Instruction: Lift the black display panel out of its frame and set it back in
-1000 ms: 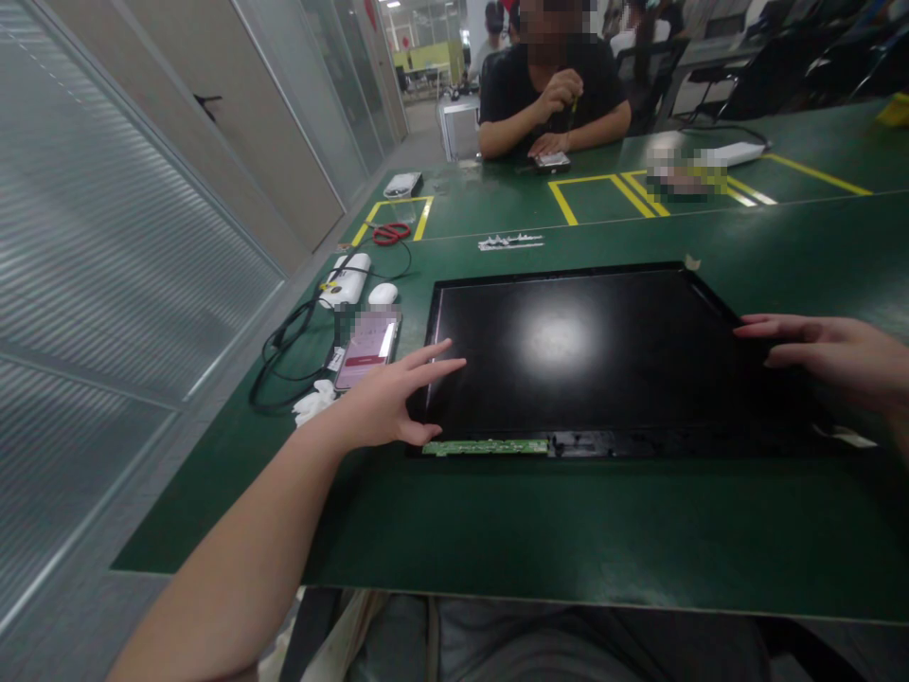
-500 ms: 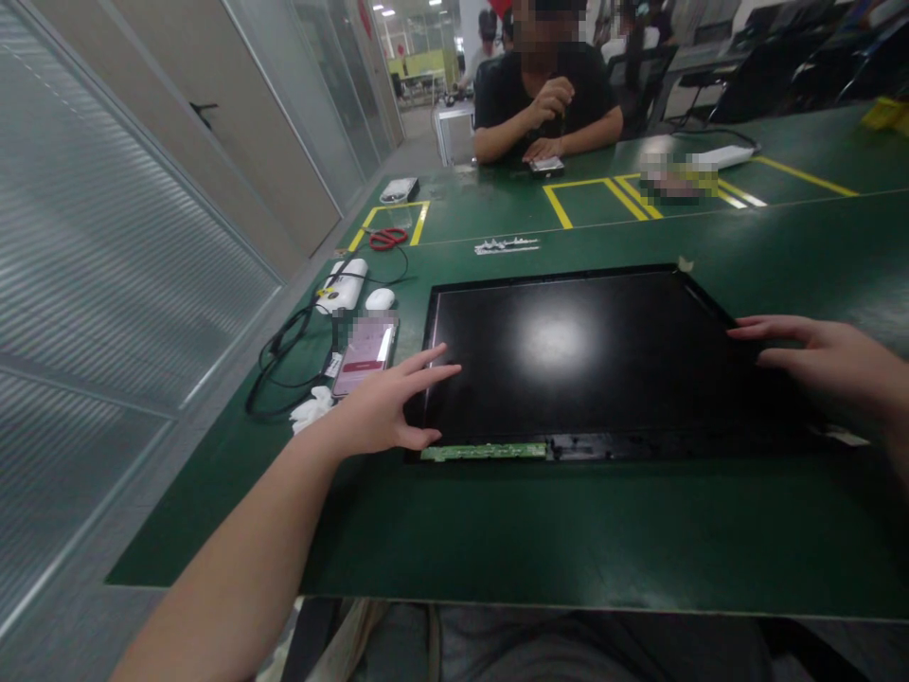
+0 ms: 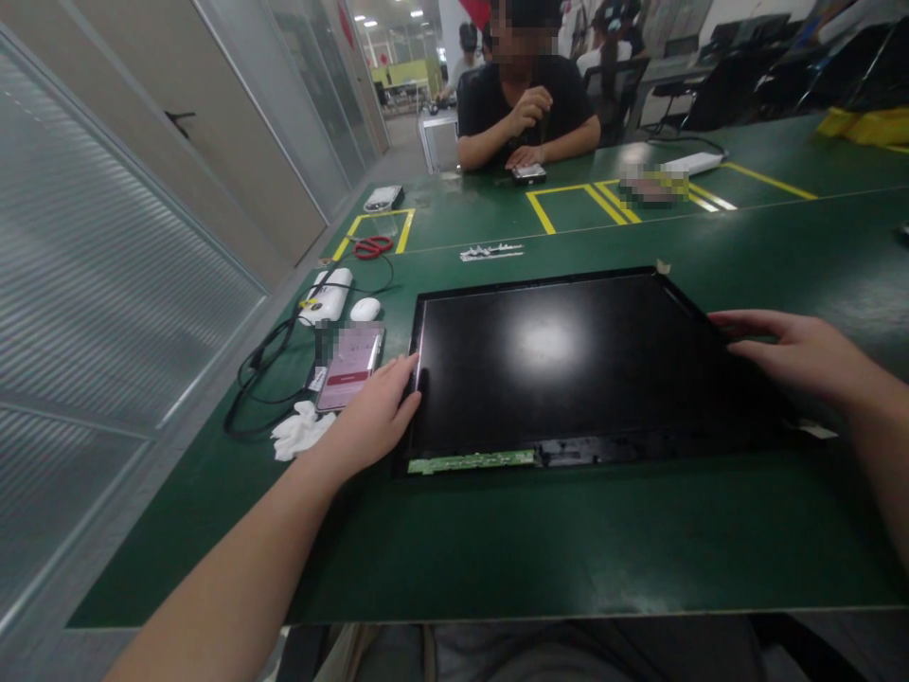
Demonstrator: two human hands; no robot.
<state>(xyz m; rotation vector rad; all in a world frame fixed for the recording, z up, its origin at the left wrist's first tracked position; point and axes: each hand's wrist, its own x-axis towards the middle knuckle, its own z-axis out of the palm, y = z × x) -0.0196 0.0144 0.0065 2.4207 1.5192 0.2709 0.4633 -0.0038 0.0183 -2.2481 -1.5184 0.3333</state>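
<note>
A black flat display panel [image 3: 597, 379] in a dark frame lies face up on the green table, with light glaring off its middle. Along its near edge runs a narrow green circuit board [image 3: 472, 461]. My left hand [image 3: 380, 407] grips the panel's left edge, thumb on the frame and fingertips at the rim. At the right edge, my right hand [image 3: 802, 350] has its thumb and fingers closed on the frame; some fingertips are hidden behind it. A bit of tape [image 3: 662, 268] sticks up at the far right corner.
Left of the panel are a phone [image 3: 351, 365], a crumpled white tissue [image 3: 302, 431], a white mouse-like object [image 3: 365, 310], a white box-like device [image 3: 328, 296], black cables [image 3: 245, 379] and red-handled scissors [image 3: 373, 247]. Whitish strips [image 3: 491, 252] lie beyond. A person [image 3: 529, 114] sits opposite.
My left hand has moved from spread over the panel's left side to closing on its left edge. The right hand stays at the right edge. The whole view has shifted slightly.
</note>
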